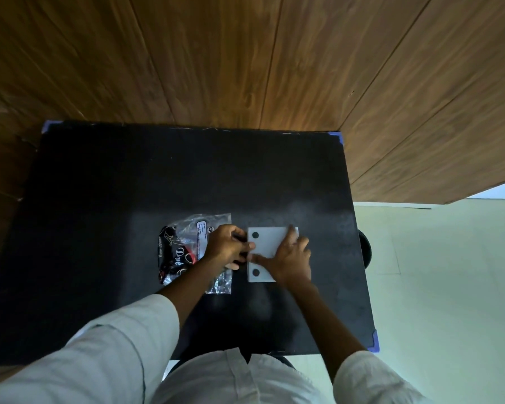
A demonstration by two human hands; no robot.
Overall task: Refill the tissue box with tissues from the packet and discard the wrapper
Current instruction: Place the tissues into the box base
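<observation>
White tissue box (267, 243) on black table (129, 185); contents not visible. Left hand (226, 247) fingers curled at its left edge; right hand (292, 259) flat on top. Wrapper (187, 243) beside, apparently emptied.

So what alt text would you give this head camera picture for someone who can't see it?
Seen from above, a person's left hand and right hand work on a white tissue box on a black table. A crumpled plastic wrapper lies beside the box, partly under the left arm.
</observation>
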